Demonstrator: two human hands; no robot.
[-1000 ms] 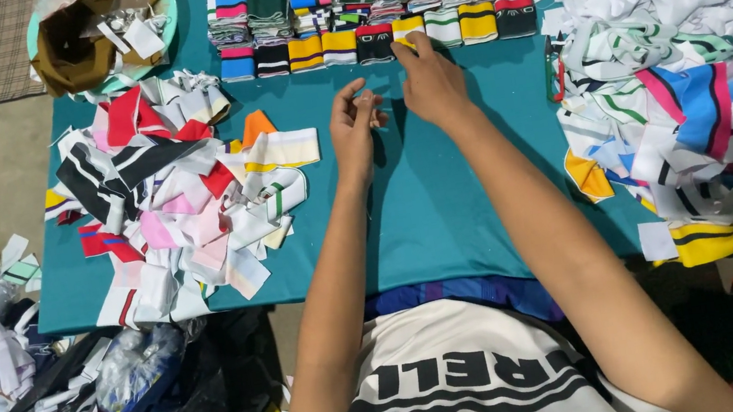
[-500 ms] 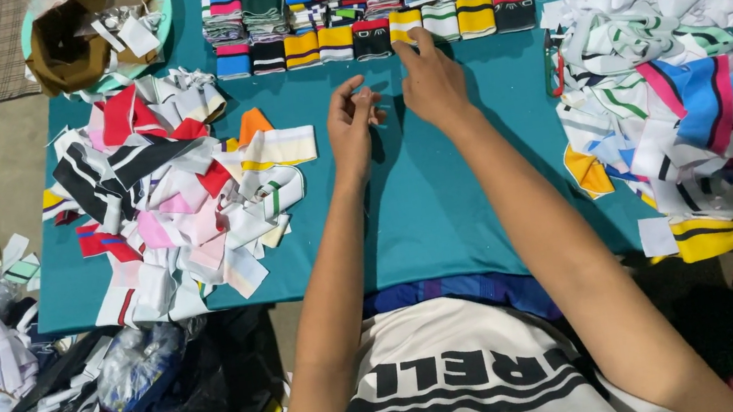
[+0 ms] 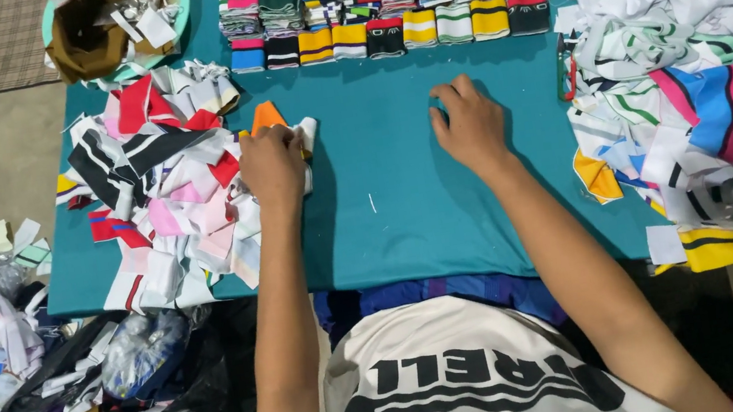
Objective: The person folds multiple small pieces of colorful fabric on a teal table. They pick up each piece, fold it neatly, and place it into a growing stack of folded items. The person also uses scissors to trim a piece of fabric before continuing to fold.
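My left hand (image 3: 271, 164) grips a white strip (image 3: 308, 137) at the pile (image 3: 161, 188) by the tabletop's left edge, my right hand (image 3: 470, 123) lies flat and empty mid-table, and I think a hard tug could drag loose strips off that edge.

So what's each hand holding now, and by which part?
The left hand grips a white fabric piece at its edge on the scrap pile. The right hand holds nothing.
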